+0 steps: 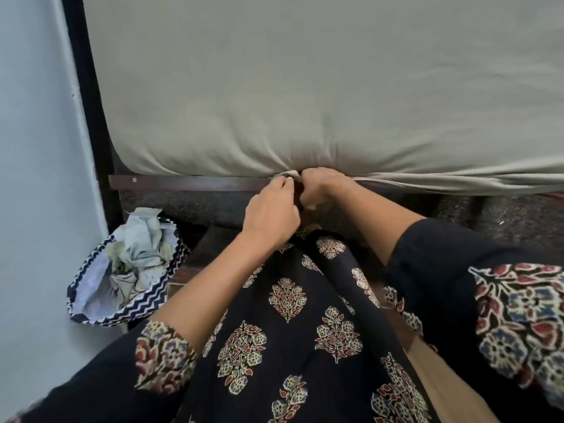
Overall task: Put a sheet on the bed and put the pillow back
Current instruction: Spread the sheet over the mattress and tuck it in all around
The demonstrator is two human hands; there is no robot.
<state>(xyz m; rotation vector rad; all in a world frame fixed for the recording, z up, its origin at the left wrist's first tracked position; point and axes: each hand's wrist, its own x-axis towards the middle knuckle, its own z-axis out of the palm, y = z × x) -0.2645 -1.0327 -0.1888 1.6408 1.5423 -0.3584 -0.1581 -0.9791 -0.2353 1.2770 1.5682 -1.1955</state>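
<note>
A pale grey-green sheet covers the mattress and wraps over its near edge. Both hands meet at that edge, just above the dark wooden bed rail. My left hand pinches a small fold of the sheet's edge with curled fingers. My right hand grips the bunched sheet right beside it, fingers curled under the mattress edge. To the right of the hands the sheet pulls into taut folds along the edge. No pillow is in view.
A black bed post runs up the left side against a pale blue wall. A zigzag-patterned basket with crumpled cloth stands on the floor at the left. My dark patterned dress fills the foreground.
</note>
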